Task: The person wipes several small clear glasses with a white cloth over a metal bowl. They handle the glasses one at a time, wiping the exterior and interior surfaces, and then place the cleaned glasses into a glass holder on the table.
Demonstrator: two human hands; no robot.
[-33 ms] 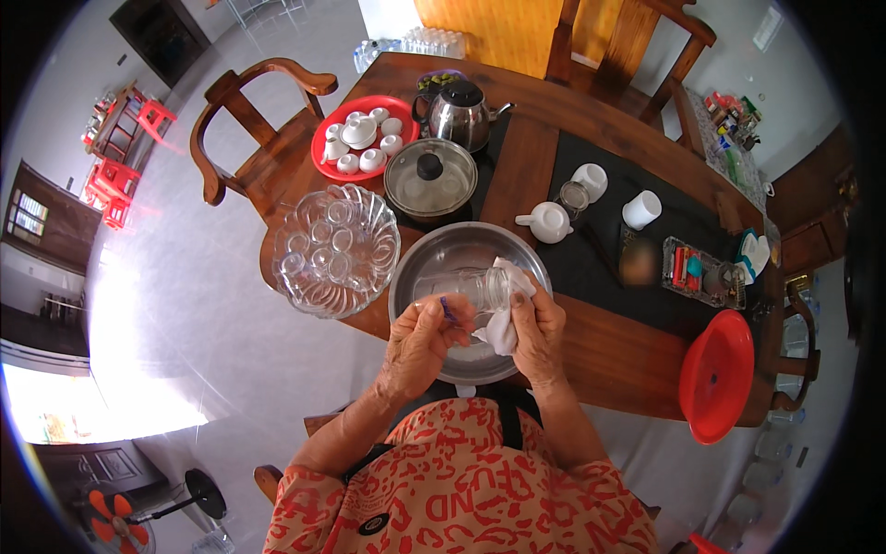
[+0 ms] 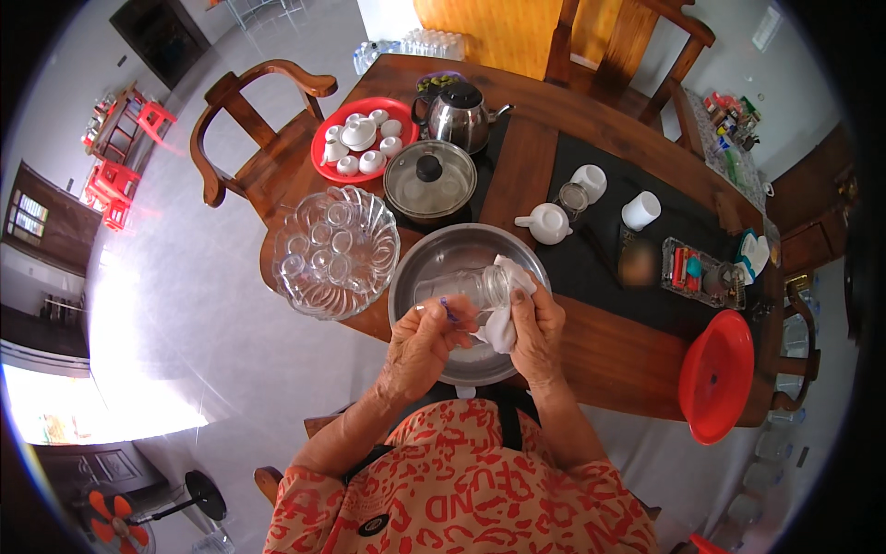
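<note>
Above a wide steel basin (image 2: pixel 438 257), a clear glass vessel (image 2: pixel 475 284) lies nearly sideways between my hands. My left hand (image 2: pixel 420 346) is closed around its near left side, fingers curled beneath the glass. A white cloth (image 2: pixel 501 331) is gripped in my right hand (image 2: pixel 541 337) and pressed around the vessel's ridged right end. A small purple-blue mark or item (image 2: pixel 448 309) shows by my left fingertips; I cannot make out what it is. Left of the basin, a scalloped glass bowl (image 2: pixel 383 249) holds several small clear glasses (image 2: pixel 339 240).
Behind the basin stand a lidded pot (image 2: pixel 429 189), a steel kettle (image 2: pixel 459 123) and a red tray (image 2: pixel 323 138) of white cups. A white teapot (image 2: pixel 546 222), a white cup (image 2: pixel 640 211) and a glass tray (image 2: pixel 706 291) are to the right. A red basin (image 2: pixel 718 369) sits at the right edge.
</note>
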